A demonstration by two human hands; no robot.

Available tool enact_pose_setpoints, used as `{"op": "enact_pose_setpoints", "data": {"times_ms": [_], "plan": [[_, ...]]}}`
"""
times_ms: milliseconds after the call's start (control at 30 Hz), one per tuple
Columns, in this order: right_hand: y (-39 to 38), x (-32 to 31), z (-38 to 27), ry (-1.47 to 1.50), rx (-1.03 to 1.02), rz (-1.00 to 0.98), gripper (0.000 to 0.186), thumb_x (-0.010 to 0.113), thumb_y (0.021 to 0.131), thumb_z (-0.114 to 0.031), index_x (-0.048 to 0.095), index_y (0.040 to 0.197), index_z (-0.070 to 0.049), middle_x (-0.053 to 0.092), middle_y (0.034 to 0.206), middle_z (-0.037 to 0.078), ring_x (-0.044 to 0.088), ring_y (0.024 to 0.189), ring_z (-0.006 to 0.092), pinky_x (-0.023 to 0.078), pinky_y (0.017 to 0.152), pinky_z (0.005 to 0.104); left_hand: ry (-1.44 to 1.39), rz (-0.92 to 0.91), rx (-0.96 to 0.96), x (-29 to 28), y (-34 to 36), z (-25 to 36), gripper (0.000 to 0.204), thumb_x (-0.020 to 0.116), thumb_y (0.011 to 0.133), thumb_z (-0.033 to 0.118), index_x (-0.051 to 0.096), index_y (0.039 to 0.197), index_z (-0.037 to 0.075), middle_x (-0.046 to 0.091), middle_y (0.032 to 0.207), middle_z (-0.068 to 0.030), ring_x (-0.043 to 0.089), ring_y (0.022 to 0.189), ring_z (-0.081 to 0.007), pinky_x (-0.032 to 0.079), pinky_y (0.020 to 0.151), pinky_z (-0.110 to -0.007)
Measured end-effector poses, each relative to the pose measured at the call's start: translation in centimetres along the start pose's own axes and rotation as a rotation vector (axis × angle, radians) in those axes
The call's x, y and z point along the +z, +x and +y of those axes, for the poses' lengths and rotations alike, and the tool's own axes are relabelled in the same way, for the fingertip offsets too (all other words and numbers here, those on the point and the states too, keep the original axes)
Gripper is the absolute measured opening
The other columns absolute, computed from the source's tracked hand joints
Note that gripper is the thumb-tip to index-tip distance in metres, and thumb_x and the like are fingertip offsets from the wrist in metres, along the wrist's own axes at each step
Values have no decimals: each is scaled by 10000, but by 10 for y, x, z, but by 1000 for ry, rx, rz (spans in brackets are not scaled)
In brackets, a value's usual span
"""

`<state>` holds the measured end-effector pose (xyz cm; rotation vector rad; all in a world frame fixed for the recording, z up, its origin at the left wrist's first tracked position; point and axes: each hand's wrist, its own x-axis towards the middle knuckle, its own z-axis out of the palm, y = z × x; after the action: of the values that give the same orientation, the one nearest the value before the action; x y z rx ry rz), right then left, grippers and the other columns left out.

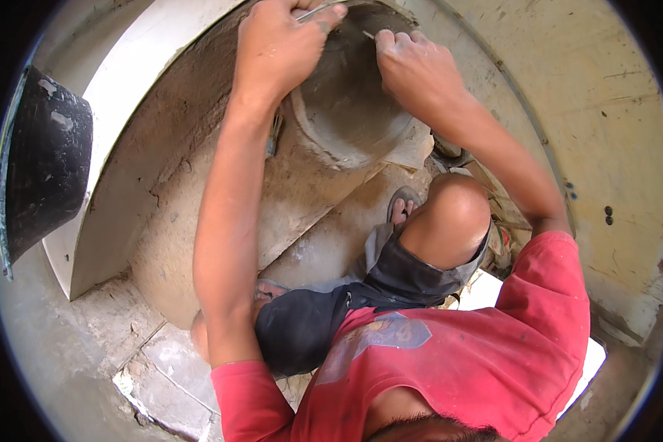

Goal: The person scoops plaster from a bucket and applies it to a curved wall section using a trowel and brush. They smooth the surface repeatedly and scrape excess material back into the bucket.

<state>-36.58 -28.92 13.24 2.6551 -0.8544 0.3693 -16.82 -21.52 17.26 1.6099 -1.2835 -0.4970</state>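
A grey, round hollow (357,110), coated with something like wet cement or clay, lies at the top with a rough, pale rim along its near side. Over its left edge my left hand (278,53) is closed around a thin, pale strip (318,10), whose kind I cannot make out. At the right of the hollow my right hand (422,76) is closed, fingers curled. A short, thin, light tip (368,34) pokes out from it; the rest of that item is hidden in the fist. Both forearms reach up on either side of my bent legs.
To the left, a black, paint-spotted bucket-like container (48,162) stands beside a curved white panel (129,81). A yellowish panel (604,132) curves along the right. Loose scraps (499,236) lie beside my right knee (460,210). Dusty, cracked floor tiles (173,376) show at lower left.
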Motion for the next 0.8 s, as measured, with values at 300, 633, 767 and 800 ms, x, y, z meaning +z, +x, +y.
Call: {"op": "enact_pose_setpoints", "data": {"times_ms": [300, 633, 767, 800], "plan": [[20, 10, 16, 25, 83, -277, 252, 750, 820, -141, 658, 969, 41, 747, 877, 265, 736, 886, 475, 602, 811, 569, -117, 44, 143, 12, -4, 0, 252, 819, 903, 218, 789, 979, -21, 781, 868, -223, 778, 810, -274, 579, 760, -402], [18, 43, 1, 172, 151, -395, 354, 705, 870, -239, 734, 1034, 74, 747, 1114, 304, 719, 1087, 465, 575, 978, 536, -212, -10, 156, 8, -14, -5, 248, 834, 898, 207, 796, 979, -24, 794, 871, -215, 781, 793, -255, 590, 752, -388], [24, 55, -17, 365, 312, -455, 448, 684, 882, -262, 720, 1126, 112, 723, 1219, 329, 693, 1189, 470, 550, 1050, 507, -219, 35, 76, -1, -16, -14, 218, 842, 901, 171, 786, 973, -27, 783, 807, -133, 697, 731, -145, 552, 688, -337], [25, 56, -22, 401, 337, -454, 463, 682, 884, -264, 715, 1145, 116, 722, 1225, 333, 692, 1195, 469, 551, 1050, 502, -247, 29, 81, -3, -17, -16, 215, 840, 907, 166, 783, 977, -29, 778, 808, -116, 684, 736, -133, 547, 688, -328]]}}
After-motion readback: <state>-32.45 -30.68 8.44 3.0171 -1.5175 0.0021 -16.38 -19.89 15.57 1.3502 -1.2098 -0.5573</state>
